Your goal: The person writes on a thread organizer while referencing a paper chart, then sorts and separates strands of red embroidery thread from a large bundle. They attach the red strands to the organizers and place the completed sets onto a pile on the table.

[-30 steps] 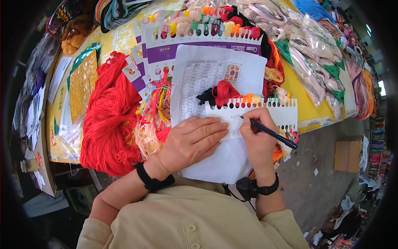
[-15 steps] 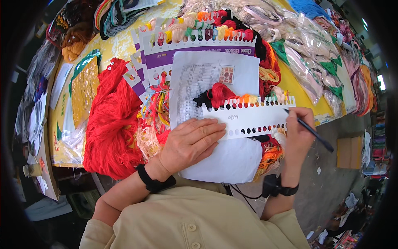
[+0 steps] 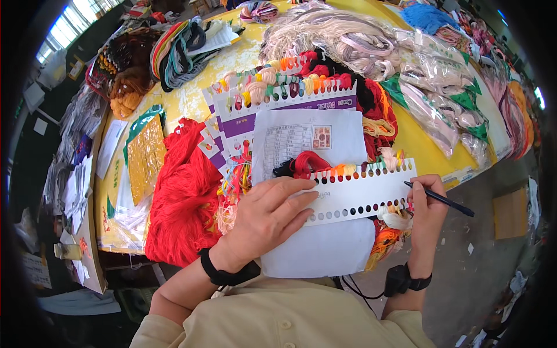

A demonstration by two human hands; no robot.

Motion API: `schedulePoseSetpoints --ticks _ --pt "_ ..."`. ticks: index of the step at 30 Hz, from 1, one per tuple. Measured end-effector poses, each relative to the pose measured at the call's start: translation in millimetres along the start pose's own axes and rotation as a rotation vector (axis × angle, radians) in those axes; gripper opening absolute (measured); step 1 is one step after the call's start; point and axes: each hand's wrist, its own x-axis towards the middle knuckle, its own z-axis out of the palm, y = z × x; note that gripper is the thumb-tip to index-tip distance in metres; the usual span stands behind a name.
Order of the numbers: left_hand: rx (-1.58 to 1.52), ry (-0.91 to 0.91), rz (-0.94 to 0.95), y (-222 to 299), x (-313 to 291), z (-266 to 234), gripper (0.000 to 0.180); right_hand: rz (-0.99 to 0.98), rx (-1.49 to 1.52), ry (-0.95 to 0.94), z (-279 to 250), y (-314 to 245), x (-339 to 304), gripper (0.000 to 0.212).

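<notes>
A white thread card [image 3: 371, 194] with punched holes along both long edges lies across a printed paper sheet [image 3: 284, 124]. Threads in red, black, orange and pale tones are looped through its holes, among them a thick red skein [image 3: 310, 163]. My left hand [image 3: 270, 217] rests flat on the card's left part, fingers stretched out, a fingertip over part of some handwriting. In my right hand [image 3: 428, 211], a black pen [image 3: 445, 202] is pinched, its tip over the card's right end. Loose orange and cream threads [image 3: 390, 229] hang below that end.
Purple-and-white thread cards [image 3: 235, 124] lie beyond the sheet. A large red yarn bundle [image 3: 183, 197] sits to the left, near a gold packet [image 3: 145, 152]. Bagged pale skeins [image 3: 435, 98] cover the far right of the yellow table [image 3: 249, 46]. A cardboard box [image 3: 510, 213] stands on the floor.
The view has tilted up, so the scene sits lower and farther right. My left fingers have slid slightly over the handwriting. My right hand still grips the pen at the card's right end.
</notes>
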Motion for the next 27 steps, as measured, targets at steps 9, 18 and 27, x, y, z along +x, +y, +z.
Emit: schedulePoseSetpoints --ticks 9,18,27 --pt "-0.063 -0.128 0.120 17 3 40 0.035 -0.024 -0.032 -0.012 8 11 -6 0.005" --pt "0.037 -0.156 0.100 17 -2 50 0.031 -0.026 -0.068 -0.209 43 19 -10 0.006" --pt "0.057 -0.267 0.045 22 1 55 0.033 -0.059 -0.135 -0.190 47 18 -15 0.009"
